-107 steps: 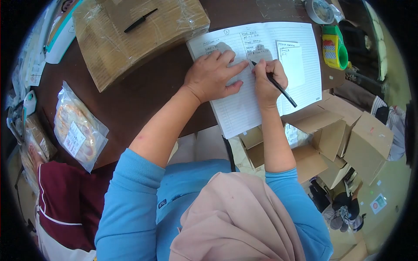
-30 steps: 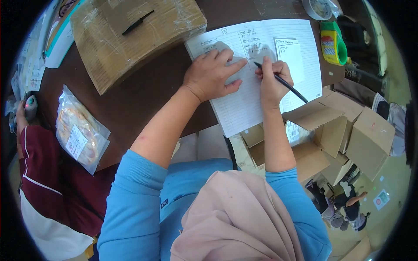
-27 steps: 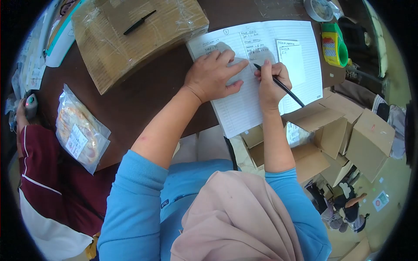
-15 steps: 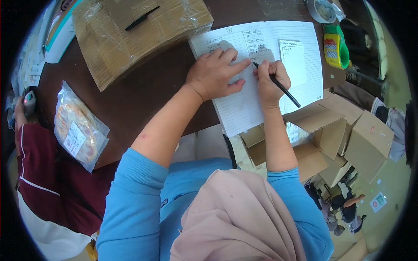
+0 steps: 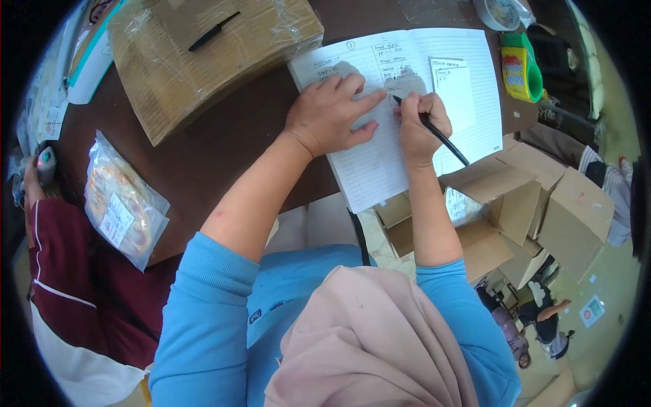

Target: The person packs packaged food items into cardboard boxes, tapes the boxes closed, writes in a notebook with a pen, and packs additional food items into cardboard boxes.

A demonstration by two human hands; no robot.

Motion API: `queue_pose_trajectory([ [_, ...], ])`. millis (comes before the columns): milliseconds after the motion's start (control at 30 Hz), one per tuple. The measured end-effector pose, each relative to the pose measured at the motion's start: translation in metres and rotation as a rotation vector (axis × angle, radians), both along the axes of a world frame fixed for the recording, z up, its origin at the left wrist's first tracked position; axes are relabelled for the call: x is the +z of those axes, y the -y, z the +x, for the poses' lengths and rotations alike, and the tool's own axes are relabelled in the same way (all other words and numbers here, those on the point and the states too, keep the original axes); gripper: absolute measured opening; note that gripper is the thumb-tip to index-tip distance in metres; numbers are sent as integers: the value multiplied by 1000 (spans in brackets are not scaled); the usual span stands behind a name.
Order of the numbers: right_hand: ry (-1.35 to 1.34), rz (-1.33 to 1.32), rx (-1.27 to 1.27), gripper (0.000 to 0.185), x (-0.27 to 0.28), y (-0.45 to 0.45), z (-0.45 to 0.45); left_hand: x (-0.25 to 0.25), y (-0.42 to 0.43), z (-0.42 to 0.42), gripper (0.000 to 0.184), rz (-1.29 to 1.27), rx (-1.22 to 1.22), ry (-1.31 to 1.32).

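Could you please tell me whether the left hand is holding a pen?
No, the left hand rests on the open notebook, while the right hand grips a black pen.

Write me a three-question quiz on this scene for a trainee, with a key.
1. What does the right hand hold at the open notebook?

2. True or false: the left hand is gripping the tape dispenser.

3. Where does the labelled plastic packet lie?
A) on the notebook
B) on the brown table
C) inside a cardboard box

Key:
1. A black pen.
2. False; it rests spread on the notebook.
3. B
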State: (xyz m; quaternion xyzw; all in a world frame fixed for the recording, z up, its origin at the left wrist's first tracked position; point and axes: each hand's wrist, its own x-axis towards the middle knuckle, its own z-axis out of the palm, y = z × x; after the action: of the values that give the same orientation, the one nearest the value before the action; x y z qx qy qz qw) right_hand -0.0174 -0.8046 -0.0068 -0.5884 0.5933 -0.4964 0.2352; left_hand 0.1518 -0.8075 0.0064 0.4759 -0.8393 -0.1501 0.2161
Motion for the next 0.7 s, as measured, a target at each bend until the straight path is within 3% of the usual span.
queue_pose_trajectory([
  [200,19,38,-38,29,0,0,0,-1,0,0,42,-15,-2,4],
  [300,-144,-48,8,30,-8,1,-9,0,0,0,41,-9,-3,1],
  [467,59,7,-61,31,-1,2,3,1,0,0,40,6,-3,-3],
  [700,150,35,-109,30,4,0,4,1,0,0,41,-4,-2,-3],
])
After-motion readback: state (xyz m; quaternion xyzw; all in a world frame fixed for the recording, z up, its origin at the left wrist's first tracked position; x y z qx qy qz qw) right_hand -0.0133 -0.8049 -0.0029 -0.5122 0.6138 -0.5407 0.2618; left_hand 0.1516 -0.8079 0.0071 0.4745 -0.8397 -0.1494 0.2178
